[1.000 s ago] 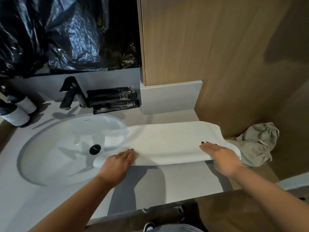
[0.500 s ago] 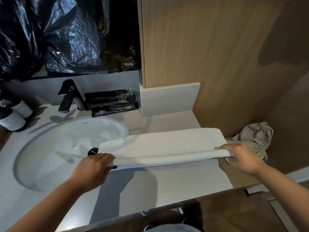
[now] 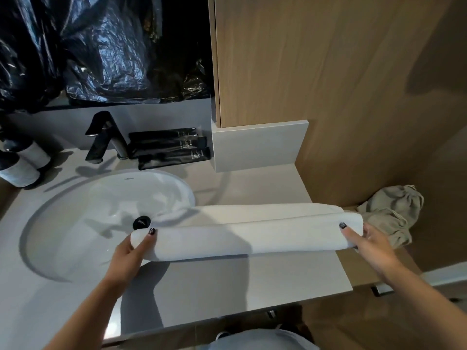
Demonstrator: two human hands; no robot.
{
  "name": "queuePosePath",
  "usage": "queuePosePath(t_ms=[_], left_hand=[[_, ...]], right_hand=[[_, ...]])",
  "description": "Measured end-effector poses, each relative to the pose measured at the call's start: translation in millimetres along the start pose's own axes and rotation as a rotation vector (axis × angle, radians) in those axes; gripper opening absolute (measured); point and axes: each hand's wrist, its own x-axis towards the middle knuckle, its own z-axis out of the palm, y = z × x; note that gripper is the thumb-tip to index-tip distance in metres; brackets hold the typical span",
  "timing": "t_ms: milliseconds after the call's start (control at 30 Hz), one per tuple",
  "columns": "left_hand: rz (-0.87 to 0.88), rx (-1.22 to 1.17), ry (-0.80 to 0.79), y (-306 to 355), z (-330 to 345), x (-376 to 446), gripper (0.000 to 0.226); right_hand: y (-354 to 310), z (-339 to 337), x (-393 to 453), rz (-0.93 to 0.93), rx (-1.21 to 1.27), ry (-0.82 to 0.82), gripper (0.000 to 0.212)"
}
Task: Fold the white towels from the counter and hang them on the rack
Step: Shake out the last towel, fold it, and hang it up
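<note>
Both hands, left (image 3: 131, 251), right (image 3: 371, 246), pinching towel (image 3: 247, 238) ends, fingers hidden beneath

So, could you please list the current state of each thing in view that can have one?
white towel: folded lengthwise into a long strip, near edge lifted over, left end overhanging the sink
left hand: pinching the towel's left end
right hand: pinching the towel's right end
sink: dry-looking, black drain visible
faucet: no water running
beige cloth bag: crumpled, right of the towel
black tubes: lying flat, stacked by the faucet
</note>
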Motion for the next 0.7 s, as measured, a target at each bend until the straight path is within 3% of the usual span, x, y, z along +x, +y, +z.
queuePosePath(t_ms=[200, 333, 433, 567, 700], left_hand=[[0.048, 0.094, -0.020, -10, -9, -7, 0.003], [0.213, 0.263, 0.089, 1, -11, -16, 0.022], [0.243, 0.327, 0.110, 10, -4, -14, 0.033], [0.209, 0.436, 0.103, 10, -1, -7, 0.046], [0.193, 0.462, 0.123, 5, 2, -15, 0.035]], right_hand=[[3, 15, 14, -0.078, -0.101, 0.097, 0.014], [4, 18, 17, -0.154, -0.126, 0.209, 0.018], [0, 17, 22, -0.193, -0.161, 0.277, 0.021], [-2, 18, 27, -0.193, -0.235, 0.240, 0.021], [7, 15, 27, -0.176, -0.320, 0.218, 0.022]])
